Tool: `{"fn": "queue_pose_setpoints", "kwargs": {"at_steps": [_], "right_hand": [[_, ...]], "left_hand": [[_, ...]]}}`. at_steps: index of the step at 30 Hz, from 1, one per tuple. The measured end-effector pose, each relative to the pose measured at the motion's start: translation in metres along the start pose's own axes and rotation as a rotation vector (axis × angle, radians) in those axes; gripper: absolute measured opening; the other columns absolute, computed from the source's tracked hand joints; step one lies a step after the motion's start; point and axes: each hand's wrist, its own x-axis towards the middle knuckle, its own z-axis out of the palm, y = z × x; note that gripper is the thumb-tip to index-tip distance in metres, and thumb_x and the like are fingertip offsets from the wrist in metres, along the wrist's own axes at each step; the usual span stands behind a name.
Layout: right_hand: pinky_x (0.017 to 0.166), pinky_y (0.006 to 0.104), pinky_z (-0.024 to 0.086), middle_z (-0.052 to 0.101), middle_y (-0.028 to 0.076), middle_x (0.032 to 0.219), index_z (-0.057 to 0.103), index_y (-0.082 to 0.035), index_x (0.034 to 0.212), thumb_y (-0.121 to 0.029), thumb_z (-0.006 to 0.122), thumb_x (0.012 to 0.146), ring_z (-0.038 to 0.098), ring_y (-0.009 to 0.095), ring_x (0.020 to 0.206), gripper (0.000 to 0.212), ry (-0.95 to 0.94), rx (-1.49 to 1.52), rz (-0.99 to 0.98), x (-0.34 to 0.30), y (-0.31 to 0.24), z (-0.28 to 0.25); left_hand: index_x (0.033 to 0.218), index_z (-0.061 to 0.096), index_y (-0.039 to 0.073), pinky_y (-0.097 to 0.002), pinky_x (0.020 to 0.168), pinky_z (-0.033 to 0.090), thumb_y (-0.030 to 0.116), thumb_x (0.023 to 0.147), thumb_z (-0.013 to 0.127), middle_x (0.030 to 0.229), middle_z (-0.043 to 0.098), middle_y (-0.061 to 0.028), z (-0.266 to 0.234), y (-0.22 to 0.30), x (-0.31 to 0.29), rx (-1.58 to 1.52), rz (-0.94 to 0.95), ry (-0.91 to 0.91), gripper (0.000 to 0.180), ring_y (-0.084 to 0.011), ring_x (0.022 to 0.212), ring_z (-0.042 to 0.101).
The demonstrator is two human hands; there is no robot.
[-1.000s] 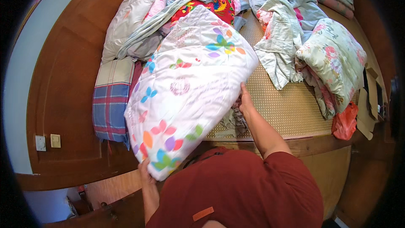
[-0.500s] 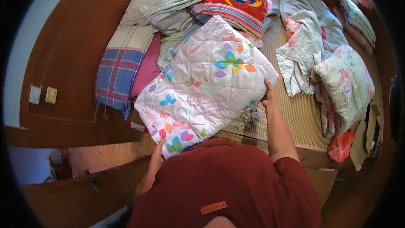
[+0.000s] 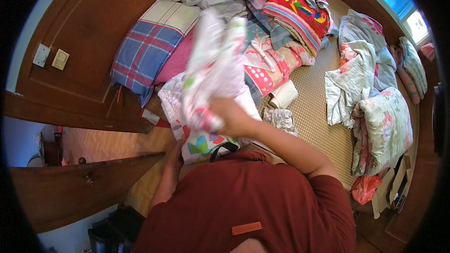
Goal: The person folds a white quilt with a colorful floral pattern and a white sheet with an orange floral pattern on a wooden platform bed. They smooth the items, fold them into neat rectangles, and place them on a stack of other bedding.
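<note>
A white quilted blanket (image 3: pixel 171 94) with coloured leaf and petal prints is in front of me, bunched and partly folded over. Its upper part is smeared by motion. My right hand (image 3: pixel 228 116) has crossed to the left over the blanket and is closed on a gathered edge of it; the fingertips are blurred. Low on the left, my left hand (image 3: pixel 176 152) grips the blanket's near corner, with its fingers partly hidden by the cloth.
Beyond lie a plaid pillow (image 3: pixel 151 42), a red patterned folded cloth (image 3: pixel 296 16) and a pink patterned cloth (image 3: pixel 262 76) on a tan woven mat (image 3: pixel 321 82). To the right are a folded floral quilt (image 3: pixel 386 119) and a red plastic bag (image 3: pixel 365 188). A wooden headboard (image 3: pixel 93 14) stands left.
My right hand has swung left across my body, carrying the blanket's right side with it, so the spread blanket is now folded over. My left hand stays at the near corner. The view has shifted.
</note>
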Motion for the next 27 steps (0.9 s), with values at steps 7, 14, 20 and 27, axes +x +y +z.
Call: {"fn": "queue_pose_setpoints", "kwargs": {"at_steps": [7, 14, 20, 27], "right_hand": [[0.094, 0.0483, 0.026, 0.042, 0.01, 0.125, 0.056, -0.012, 0.105, -0.037, 0.068, 0.061, 0.03, 0.027, 0.121, 0.052, -0.325, -0.009, -0.224, 0.011, 0.007, 0.131], [0.092, 0.0393, 0.032, 0.048, 0.01, 0.12, 0.056, -0.011, 0.107, -0.03, 0.068, 0.067, 0.043, 0.026, 0.111, 0.047, -0.254, 0.336, -0.101, 0.016, 0.025, 0.123], [0.083, 0.0278, 0.04, 0.051, 0.01, 0.114, 0.048, -0.002, 0.115, -0.018, 0.066, 0.072, 0.05, 0.017, 0.099, 0.05, 0.409, 0.573, 0.324, 0.0, 0.099, 0.068], [0.086, 0.0292, 0.038, 0.052, 0.011, 0.111, 0.035, 0.001, 0.124, -0.025, 0.065, 0.074, 0.048, 0.016, 0.101, 0.063, 0.401, 0.9, 0.533, -0.067, 0.161, 0.128]], "left_hand": [[0.122, 0.038, 0.005, -0.0338, 0.089, 0.039, 0.055, 0.078, 0.049, 0.114, 0.05, -0.0062, -0.039, -0.038, 0.0, -0.207, 0.046, -0.143, 0.068, -0.0195, 0.104, 0.048], [0.115, 0.043, -0.001, -0.0302, 0.07, 0.047, 0.026, 0.071, 0.066, 0.1, 0.055, -0.0111, 0.006, -0.015, -0.016, 0.029, -0.1, 0.078, 0.056, -0.0183, 0.083, 0.057], [0.107, 0.05, -0.002, -0.0295, 0.064, 0.048, 0.022, 0.069, 0.066, 0.089, 0.059, -0.0086, -0.009, -0.03, 0.001, 0.067, 0.011, 0.108, 0.048, -0.0174, 0.075, 0.059], [0.092, 0.059, -0.003, -0.0262, 0.059, 0.046, 0.019, 0.071, 0.063, 0.082, 0.061, -0.0073, 0.032, -0.007, -0.006, 0.286, 0.205, 0.104, 0.031, -0.0136, 0.067, 0.058]]}}
